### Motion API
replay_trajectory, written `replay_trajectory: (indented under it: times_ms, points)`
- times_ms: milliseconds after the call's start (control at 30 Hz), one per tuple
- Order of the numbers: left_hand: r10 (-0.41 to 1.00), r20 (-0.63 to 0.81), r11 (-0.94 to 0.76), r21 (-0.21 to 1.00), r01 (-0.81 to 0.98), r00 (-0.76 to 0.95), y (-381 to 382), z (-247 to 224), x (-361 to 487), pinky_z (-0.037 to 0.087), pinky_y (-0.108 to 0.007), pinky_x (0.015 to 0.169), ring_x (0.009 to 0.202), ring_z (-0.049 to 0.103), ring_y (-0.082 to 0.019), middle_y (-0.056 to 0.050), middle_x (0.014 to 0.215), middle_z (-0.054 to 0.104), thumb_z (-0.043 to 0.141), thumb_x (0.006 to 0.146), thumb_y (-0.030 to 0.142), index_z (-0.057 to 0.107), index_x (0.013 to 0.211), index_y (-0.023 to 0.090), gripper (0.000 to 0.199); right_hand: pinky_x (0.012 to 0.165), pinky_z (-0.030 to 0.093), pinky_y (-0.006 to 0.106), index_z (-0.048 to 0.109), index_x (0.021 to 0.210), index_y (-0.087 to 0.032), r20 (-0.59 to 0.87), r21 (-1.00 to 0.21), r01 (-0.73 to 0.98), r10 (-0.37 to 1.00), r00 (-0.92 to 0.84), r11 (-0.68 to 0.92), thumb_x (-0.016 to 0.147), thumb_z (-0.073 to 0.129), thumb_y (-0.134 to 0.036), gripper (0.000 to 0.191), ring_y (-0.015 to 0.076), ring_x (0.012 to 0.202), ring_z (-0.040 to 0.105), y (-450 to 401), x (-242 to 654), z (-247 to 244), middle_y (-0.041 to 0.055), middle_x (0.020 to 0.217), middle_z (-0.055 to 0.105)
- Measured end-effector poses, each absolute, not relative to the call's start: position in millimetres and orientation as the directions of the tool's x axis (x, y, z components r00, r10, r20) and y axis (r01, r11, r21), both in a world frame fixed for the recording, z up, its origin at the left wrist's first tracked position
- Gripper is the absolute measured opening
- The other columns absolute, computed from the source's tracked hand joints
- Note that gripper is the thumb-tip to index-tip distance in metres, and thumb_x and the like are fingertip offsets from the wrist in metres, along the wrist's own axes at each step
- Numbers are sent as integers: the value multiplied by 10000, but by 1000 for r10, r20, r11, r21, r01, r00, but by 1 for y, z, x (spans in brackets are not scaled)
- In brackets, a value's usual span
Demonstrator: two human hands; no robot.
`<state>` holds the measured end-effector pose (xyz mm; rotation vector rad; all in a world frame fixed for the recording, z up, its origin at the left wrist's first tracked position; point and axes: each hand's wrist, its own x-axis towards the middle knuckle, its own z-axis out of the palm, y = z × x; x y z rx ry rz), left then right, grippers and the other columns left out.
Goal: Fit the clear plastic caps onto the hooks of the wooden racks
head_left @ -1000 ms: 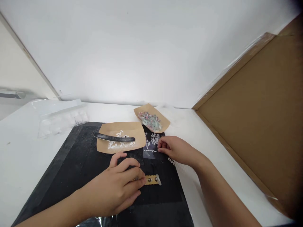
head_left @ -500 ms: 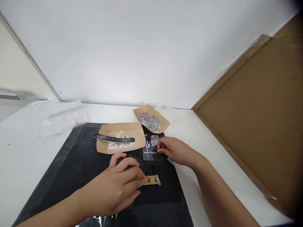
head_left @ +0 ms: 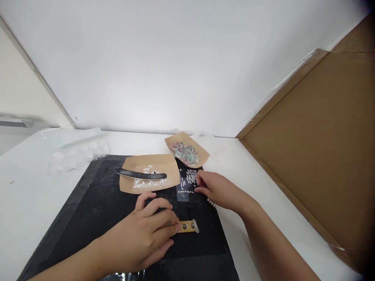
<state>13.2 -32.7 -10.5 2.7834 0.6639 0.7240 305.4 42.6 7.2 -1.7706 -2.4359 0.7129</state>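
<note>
My left hand (head_left: pixel 154 232) is closed on the left part of a yellow strip (head_left: pixel 187 226) lying on the black mat; small shiny round pieces show on its free end. My right hand (head_left: pixel 215 189) has its fingers bent at the right edge of a dark sheet (head_left: pixel 183 196) that bears rows of small white pieces (head_left: pixel 191 175). Whatever its fingertips may hold is too small to make out. Left of the sheet, a brown paper tray (head_left: pixel 129 188) holds loose white bits (head_left: pixel 143 182), with a curved black file (head_left: pixel 140 173) across it.
A second brown tray (head_left: pixel 202 152) with small clear packets stands behind the sheet. Clear plastic packaging (head_left: pixel 77 154) lies at the back left of the white table (head_left: pixel 20 187). A cardboard panel (head_left: pixel 316 136) rises on the right. Another white-dotted strip (head_left: pixel 211 202) sits under my right wrist.
The fingers of my right hand have parted slightly at the sheet's edge. My left hand still rests on the yellow strip. The whole view has shifted a little downward.
</note>
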Motion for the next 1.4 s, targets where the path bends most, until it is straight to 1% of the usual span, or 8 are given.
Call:
replay_trajectory:
  times_ms: [167,267,367,500,733,900,1100,1400]
  points:
    - [460,422,-885,283,369,781,-33,-11,13,223,-494,1177,1192,565,-270,-44,1133,737,686,979,270,685,1278,237,300,638,346,277,529,905,-227,-190,-427,850,889,-417,308,930,674,-251,149,175,746,545,44,311,9,0,855,665]
    - [464,420,-883,288,370,780,-33,-11,13,218,-494,1174,1198,557,-272,-44,1136,739,685,980,271,683,1276,237,298,630,381,268,554,956,-226,-195,-555,776,860,-472,300,959,662,-330,150,162,708,550,43,313,14,-3,830,663]
    - [470,413,-879,296,373,780,-33,-9,13,223,-488,1166,1197,559,-268,-41,1130,736,682,979,266,691,1238,237,260,632,426,268,592,989,-223,-188,-673,686,832,-522,278,991,624,-443,222,158,699,552,38,311,26,2,822,656]
    - [467,399,-880,297,371,789,-31,-8,13,225,-493,1153,1192,562,-270,-47,1126,733,669,985,254,687,1249,242,265,690,460,277,642,946,-223,-158,-749,583,771,-617,313,1024,563,-502,301,158,739,538,28,306,42,10,839,650]
    - [458,393,-883,300,360,797,-29,-7,13,244,-494,1130,1226,543,-288,-57,1122,731,674,973,241,713,1180,235,211,677,443,268,675,955,-216,-209,-799,494,611,-764,343,1029,577,-472,284,146,740,529,20,299,47,6,848,649]
    - [461,363,-878,317,358,810,-28,-7,12,251,-500,1116,1233,532,-290,-57,1141,727,658,984,239,702,1227,234,247,674,440,260,712,967,-211,-258,-817,467,509,-821,339,1016,609,-402,223,133,730,550,19,295,46,4,870,665]
    - [459,373,-882,297,365,806,-27,-8,11,259,-491,1116,1225,539,-290,-64,1127,725,680,969,249,700,1262,252,294,662,456,253,735,982,-208,-306,-827,475,470,-828,300,1004,625,-414,234,130,715,559,18,290,40,9,873,677]
    - [457,353,-882,301,363,816,-28,-9,11,252,-501,1110,1243,528,-299,-67,1141,729,654,991,254,701,1249,238,263,649,446,237,730,956,-205,-301,-801,481,456,-837,356,1005,631,-367,196,118,704,538,19,284,34,-7,852,632]
